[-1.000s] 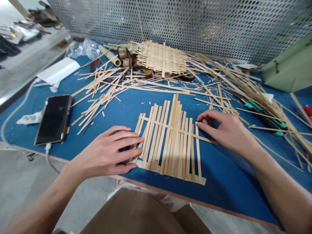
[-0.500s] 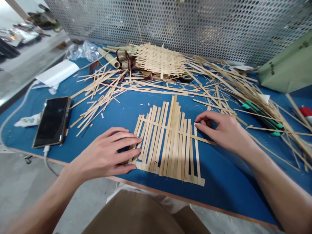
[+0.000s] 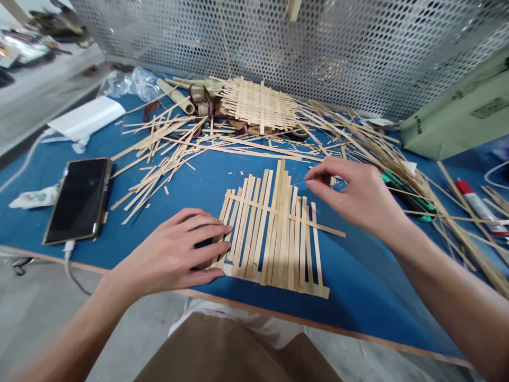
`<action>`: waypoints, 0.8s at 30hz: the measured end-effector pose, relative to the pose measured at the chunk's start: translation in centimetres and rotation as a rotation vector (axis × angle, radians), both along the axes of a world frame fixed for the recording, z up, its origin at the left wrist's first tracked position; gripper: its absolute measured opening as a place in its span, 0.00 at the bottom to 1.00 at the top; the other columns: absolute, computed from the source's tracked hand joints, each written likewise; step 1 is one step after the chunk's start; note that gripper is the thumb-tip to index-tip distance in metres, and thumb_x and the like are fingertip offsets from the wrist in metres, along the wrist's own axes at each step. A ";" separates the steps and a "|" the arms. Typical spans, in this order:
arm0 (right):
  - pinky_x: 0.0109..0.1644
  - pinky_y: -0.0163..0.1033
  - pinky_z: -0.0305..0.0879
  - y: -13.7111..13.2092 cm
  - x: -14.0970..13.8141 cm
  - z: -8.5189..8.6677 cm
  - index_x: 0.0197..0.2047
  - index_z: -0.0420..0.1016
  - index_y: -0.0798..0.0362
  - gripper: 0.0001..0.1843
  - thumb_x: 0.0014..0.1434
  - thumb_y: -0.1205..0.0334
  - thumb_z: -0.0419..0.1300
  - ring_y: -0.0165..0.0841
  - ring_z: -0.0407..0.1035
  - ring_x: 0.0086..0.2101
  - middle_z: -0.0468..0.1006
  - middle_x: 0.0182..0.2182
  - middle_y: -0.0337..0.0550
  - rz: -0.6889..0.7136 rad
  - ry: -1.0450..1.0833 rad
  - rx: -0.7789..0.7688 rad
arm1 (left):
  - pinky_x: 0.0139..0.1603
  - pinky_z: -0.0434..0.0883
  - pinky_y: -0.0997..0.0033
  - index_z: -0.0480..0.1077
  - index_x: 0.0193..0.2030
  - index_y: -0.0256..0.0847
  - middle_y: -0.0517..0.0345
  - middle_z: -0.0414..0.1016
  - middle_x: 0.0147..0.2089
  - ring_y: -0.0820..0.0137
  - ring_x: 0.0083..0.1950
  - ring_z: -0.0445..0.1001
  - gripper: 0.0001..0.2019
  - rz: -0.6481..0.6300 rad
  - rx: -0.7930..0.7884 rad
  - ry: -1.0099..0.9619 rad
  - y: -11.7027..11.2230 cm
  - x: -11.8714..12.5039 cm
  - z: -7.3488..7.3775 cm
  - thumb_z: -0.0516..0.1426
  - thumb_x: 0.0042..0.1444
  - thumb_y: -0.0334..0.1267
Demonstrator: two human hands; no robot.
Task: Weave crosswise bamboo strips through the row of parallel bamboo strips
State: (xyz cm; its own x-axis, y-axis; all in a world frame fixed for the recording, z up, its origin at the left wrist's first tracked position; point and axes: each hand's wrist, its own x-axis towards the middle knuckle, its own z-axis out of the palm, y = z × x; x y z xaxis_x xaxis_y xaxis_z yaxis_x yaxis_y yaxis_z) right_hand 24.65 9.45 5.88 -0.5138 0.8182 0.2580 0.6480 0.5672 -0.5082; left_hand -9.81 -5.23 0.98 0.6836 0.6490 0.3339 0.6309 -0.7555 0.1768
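Note:
On the blue table lies a row of flat bamboo strips side by side, stepped to a peak in the middle. A pale band runs under their near ends, and one crosswise strip passes through them, its right end sticking out. My left hand rests with fingers apart over the leftmost strips, fingertips on them. Above the right part of the row, my right hand is raised, thumb and forefinger pinched together. A faint, thin fibre runs from that pinch towards the strips.
Loose strips litter the table behind, around a woven bamboo mat. A phone on a cable lies left. At right are a green-black cutter, a red-capped tube and a green bag. A perforated metal panel stands behind.
My right hand has lifted up and away from the top of the rightmost strip, still pinched. My left hand stays on the left strips. The view has shifted slightly to the right.

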 end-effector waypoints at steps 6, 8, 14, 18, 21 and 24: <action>0.55 0.49 0.70 2.5 -7.4 0.4 0.49 0.86 0.53 0.11 0.71 0.63 0.62 0.47 0.79 0.48 0.87 0.46 0.51 0.216 -0.270 0.069 | 0.71 0.72 0.53 0.80 0.60 0.47 0.55 0.88 0.62 0.58 0.63 0.84 0.16 0.007 0.007 -0.014 -0.1 -0.1 -0.1 0.56 0.82 0.52; 0.59 0.51 0.69 3.1 -9.1 -0.4 0.53 0.85 0.53 0.12 0.71 0.64 0.62 0.49 0.78 0.53 0.87 0.51 0.53 0.203 -0.327 0.071 | 0.69 0.73 0.53 0.79 0.59 0.47 0.56 0.88 0.61 0.59 0.62 0.84 0.16 0.010 0.023 -0.021 0.0 0.0 -0.2 0.54 0.83 0.52; 0.62 0.55 0.69 3.2 -10.6 -1.7 0.54 0.86 0.54 0.13 0.72 0.64 0.61 0.53 0.78 0.56 0.87 0.52 0.55 0.170 -0.387 0.057 | 0.69 0.75 0.50 0.79 0.59 0.49 0.56 0.88 0.62 0.57 0.62 0.85 0.13 0.026 0.046 -0.028 -0.1 0.3 -0.3 0.57 0.81 0.50; 0.64 0.53 0.68 2.8 -10.7 -1.8 0.52 0.87 0.51 0.13 0.72 0.65 0.60 0.50 0.78 0.55 0.88 0.52 0.52 0.176 -0.365 0.020 | 0.70 0.75 0.50 0.79 0.60 0.48 0.55 0.87 0.65 0.56 0.64 0.85 0.13 0.027 0.050 0.007 -0.6 1.1 0.1 0.57 0.81 0.49; 0.64 0.52 0.67 2.6 -10.9 -1.9 0.51 0.86 0.53 0.13 0.73 0.66 0.59 0.48 0.78 0.54 0.88 0.52 0.53 0.194 -0.344 -0.009 | 0.72 0.76 0.52 0.78 0.61 0.49 0.56 0.86 0.67 0.57 0.66 0.84 0.15 0.024 0.031 0.009 -1.0 1.8 0.3 0.56 0.81 0.51; 0.62 0.51 0.66 2.4 -11.0 -1.9 0.52 0.87 0.55 0.14 0.73 0.67 0.58 0.48 0.77 0.54 0.87 0.54 0.56 0.195 -0.332 -0.018 | 0.73 0.75 0.53 0.78 0.62 0.48 0.56 0.85 0.68 0.59 0.68 0.83 0.13 0.025 0.015 0.034 -1.0 2.4 0.3 0.57 0.81 0.47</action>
State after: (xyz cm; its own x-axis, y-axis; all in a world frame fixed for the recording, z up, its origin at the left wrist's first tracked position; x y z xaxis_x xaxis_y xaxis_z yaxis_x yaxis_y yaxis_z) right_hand 13.62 11.89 3.96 -0.7131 0.7001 0.0376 0.6602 0.6886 -0.3000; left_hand -7.43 -6.24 1.27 0.6787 0.6608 0.3203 0.6548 -0.7421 0.1436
